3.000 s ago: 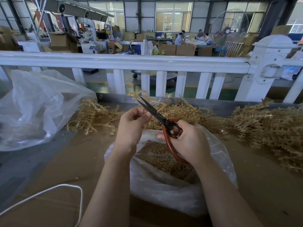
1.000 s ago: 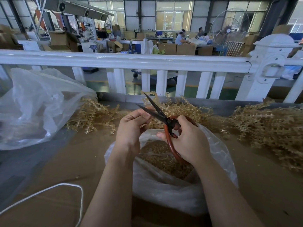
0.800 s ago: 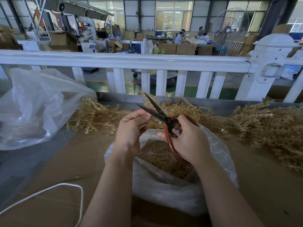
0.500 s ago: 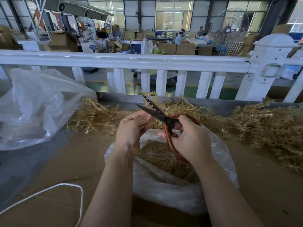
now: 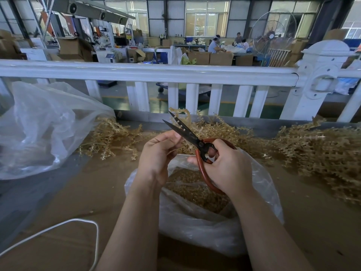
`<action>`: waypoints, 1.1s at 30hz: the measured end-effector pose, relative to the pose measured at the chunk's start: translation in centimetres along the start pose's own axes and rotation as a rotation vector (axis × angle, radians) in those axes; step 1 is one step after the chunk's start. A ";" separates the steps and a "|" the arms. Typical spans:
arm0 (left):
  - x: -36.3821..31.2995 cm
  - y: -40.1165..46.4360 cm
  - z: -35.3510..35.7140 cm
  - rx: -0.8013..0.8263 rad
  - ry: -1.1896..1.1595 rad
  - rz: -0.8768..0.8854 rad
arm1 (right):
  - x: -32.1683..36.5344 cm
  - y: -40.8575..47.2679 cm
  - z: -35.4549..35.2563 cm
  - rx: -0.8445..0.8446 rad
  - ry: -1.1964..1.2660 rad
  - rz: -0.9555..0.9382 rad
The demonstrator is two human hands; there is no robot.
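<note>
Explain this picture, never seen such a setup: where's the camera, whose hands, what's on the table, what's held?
No machine here: a person works with bare hands. The one camera sits on the person's head and looks forward and down, so both arms enter from the bottom edge. The right hand grips red-handled scissors, blades slightly open. The left hand pinches a thin gold sprig up to the blades; it is small and hard to make out. Right under the hands an open bag holds cut gold bits. On the brown table lie piles of sprigs, a big bag at left and a white cord. Behind the table runs a white railing, with a workshop beyond.
</note>
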State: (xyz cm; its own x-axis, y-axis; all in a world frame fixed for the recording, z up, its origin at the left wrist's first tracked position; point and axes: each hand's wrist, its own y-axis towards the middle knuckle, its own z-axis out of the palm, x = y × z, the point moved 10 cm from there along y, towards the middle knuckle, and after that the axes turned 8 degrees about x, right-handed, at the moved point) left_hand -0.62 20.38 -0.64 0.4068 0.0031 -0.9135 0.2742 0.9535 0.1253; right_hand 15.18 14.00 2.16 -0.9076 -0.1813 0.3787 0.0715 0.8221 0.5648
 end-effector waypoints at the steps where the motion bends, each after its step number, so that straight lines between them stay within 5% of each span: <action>1: 0.0 0.0 0.0 0.000 -0.001 -0.001 | 0.0 0.0 0.0 0.001 0.008 -0.002; 33: -1.7 -0.3 0.2 0.058 0.065 0.109 | 0.0 0.2 -0.2 -0.005 -0.026 -0.005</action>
State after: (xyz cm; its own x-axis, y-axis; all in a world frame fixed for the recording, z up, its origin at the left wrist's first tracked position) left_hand -1.19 20.00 0.96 0.3802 0.1271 -0.9161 0.2823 0.9273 0.2459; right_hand 15.23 14.04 2.40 -0.9185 -0.1711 0.3564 0.0690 0.8183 0.5706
